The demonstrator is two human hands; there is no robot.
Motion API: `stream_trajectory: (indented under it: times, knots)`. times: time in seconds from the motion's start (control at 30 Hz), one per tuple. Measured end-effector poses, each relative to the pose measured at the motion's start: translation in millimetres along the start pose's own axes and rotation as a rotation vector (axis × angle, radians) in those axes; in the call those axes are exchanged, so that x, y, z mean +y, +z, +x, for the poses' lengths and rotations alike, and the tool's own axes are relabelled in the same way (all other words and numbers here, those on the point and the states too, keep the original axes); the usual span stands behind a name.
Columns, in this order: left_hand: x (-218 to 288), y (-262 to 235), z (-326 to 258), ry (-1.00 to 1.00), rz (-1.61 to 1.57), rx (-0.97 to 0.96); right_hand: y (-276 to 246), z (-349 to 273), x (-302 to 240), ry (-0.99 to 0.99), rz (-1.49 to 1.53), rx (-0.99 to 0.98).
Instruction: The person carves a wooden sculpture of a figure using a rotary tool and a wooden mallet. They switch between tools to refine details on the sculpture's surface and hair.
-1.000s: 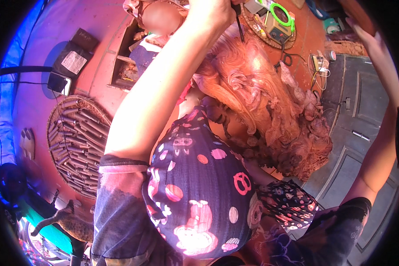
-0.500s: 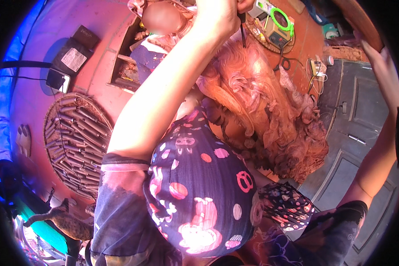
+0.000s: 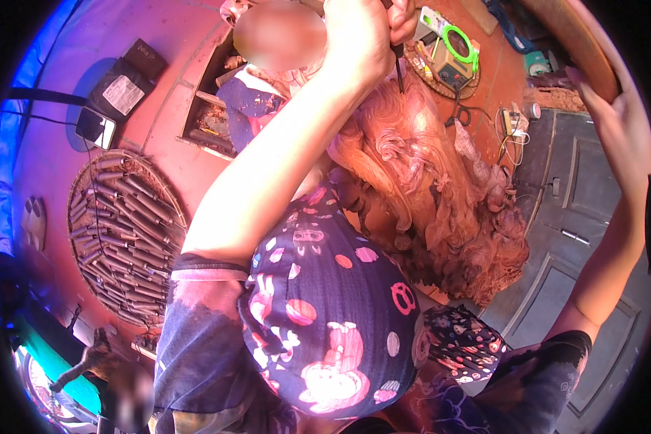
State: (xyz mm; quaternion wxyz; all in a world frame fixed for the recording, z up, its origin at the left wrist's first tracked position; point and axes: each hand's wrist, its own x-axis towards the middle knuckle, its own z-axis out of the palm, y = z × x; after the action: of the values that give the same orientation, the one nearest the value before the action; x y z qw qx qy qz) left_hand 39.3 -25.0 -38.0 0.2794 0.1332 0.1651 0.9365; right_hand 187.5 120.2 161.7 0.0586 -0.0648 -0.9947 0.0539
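Seen from the head camera, looking steeply down over a person's own body, the left hand [image 3: 369, 32] is raised to the top of the frame with its fingers [image 3: 405, 16] curled tightly around the handle of a thin dark carving tool [image 3: 398, 65], whose shaft points down from below the fist. Directly under those fingers, with the tool's tip at or just above its surface, sits a large reddish wood carving [image 3: 441, 195], full of swirling relief, running from just below the fist down toward the lower right. At the right edge, the right hand [image 3: 615, 123] rests with its fingers spread flat against a curved brown wooden rim [image 3: 579, 40], not clenched on it. To the left of the left-hand fingers, a blurred figure in blue clothing [image 3: 249, 98] sits close by. Right of those fingers lies a round basket with a green and white device [image 3: 452, 50]. Far below and left of the fist, a wide woven tray [image 3: 87, 188] holds many wooden-handled tools in rows on the red floor [image 3: 173, 50]. A dark patterned cap [image 3: 325, 304] with pink shapes fills the lower centre.
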Motion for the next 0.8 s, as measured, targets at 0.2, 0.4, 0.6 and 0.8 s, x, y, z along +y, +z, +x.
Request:
stream_trajectory:
  times: [0.2, 0.4, 0.6, 0.8]
  knots:
    - [-3, -1, 1, 0.026, 0.005, 0.124, 5, 17, -14, -0.228, -0.206, 0.039]
    - [0, -3, 2, -0.023, -0.01, 0.076, 13, 22, -35, -0.291, -0.23, 0.048]
    - [22, 5, 1, -0.11, -0.179, 0.024, 13, 9, -29, -0.261, -0.153, 0.086]
    - [172, -38, -34, -0.209, -0.218, -0.194, 2, -94, 34, 0.429, 0.022, 0.15]
